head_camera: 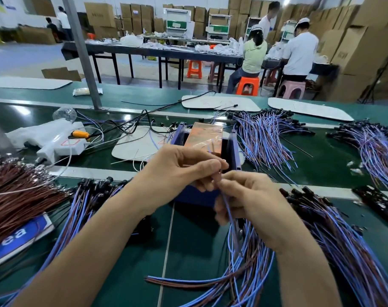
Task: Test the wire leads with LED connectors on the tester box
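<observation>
The blue tester box (231,149) with a copper plate (205,138) on top stands at the table's middle, just behind my hands. My left hand (184,169) pinches the upper end of a blue-and-brown wire lead (229,214) with its fingertips, close to the box's front edge. My right hand (244,198) grips a bundle of the same leads (250,251), which hang down and trail over the table toward me. The lead's LED end is hidden between my fingers.
Heaps of blue-brown leads with black connectors lie left (86,196), right (334,229) and behind the box (263,134). A brown wire bundle (18,193) sits far left, a white power strip (62,145) behind it. People work at a far table (157,52).
</observation>
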`<state>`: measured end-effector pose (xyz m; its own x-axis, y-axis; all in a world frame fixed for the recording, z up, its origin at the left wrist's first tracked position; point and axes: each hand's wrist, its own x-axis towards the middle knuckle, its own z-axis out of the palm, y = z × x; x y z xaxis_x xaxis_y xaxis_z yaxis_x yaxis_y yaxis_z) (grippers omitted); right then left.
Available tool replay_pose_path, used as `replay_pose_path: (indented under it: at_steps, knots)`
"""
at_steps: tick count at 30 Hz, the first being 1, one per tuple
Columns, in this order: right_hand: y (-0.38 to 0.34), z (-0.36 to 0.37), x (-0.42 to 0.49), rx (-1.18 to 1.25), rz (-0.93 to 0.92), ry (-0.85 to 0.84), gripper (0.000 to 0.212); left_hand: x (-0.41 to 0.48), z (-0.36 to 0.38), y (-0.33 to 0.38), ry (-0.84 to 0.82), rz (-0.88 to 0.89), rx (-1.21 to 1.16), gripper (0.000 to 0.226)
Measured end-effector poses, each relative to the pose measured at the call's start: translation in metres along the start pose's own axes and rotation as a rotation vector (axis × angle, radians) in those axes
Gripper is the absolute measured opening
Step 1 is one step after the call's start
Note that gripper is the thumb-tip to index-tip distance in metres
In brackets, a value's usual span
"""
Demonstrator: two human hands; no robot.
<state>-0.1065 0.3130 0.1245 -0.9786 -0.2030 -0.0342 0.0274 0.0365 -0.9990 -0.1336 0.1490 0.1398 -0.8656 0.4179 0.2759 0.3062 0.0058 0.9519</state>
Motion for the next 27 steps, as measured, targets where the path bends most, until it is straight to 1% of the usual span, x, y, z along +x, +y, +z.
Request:
replay_pose_path:
  at_steps: [2, 3, 6, 7, 9, 11, 14, 17, 21, 23, 25, 27]
  knots:
    - [0.002, 0.006, 0.001, -0.013, 0.049, -0.09, 0.022, 0.002, 0.002, -0.004, 0.036, -0.067, 0.052, 0.012]
    - [0.005, 0.007, 0.003, -0.055, 0.044, -0.111, 0.02, 0.003, 0.001, -0.006, 0.055, -0.097, 0.091, 0.017]
    - [0.012, 0.01, 0.008, -0.251, -0.001, -0.064, 0.018, 0.004, -0.003, -0.009, 0.096, -0.162, 0.24, 0.032]
    - [0.014, 0.011, 0.009, -0.27, -0.006, -0.045, 0.018, 0.004, -0.005, -0.01, 0.104, -0.173, 0.299, 0.034]
    - [0.017, 0.013, 0.011, -0.232, -0.004, -0.03, 0.02, 0.005, -0.009, -0.013, 0.118, -0.179, 0.404, 0.032]
    - [0.019, 0.015, 0.013, -0.193, -0.007, -0.019, 0.024, 0.006, -0.011, -0.017, 0.153, -0.17, 0.447, 0.021]
    - [0.022, 0.016, 0.016, -0.152, -0.001, -0.017, 0.021, 0.007, -0.011, -0.021, 0.164, -0.159, 0.45, 0.007]
    - [0.023, 0.018, 0.018, -0.05, 0.035, -0.009, 0.017, 0.008, -0.01, -0.022, 0.101, -0.188, 0.424, 0.009]
    - [0.026, 0.017, 0.025, 0.064, 0.109, 0.068, 0.021, 0.012, -0.011, -0.027, 0.096, -0.304, 0.319, 0.013]
    - [0.032, 0.012, 0.029, 0.002, 0.157, 0.131, 0.018, 0.014, -0.015, -0.03, 0.101, -0.366, 0.266, 0.011]
    - [0.039, 0.006, 0.031, -0.146, 0.199, 0.173, 0.013, 0.015, -0.02, -0.034, 0.094, -0.425, 0.261, 0.01]
    - [0.046, 0.005, 0.032, -0.257, 0.238, 0.157, 0.01, 0.016, -0.026, -0.038, 0.103, -0.472, 0.285, 0.013]
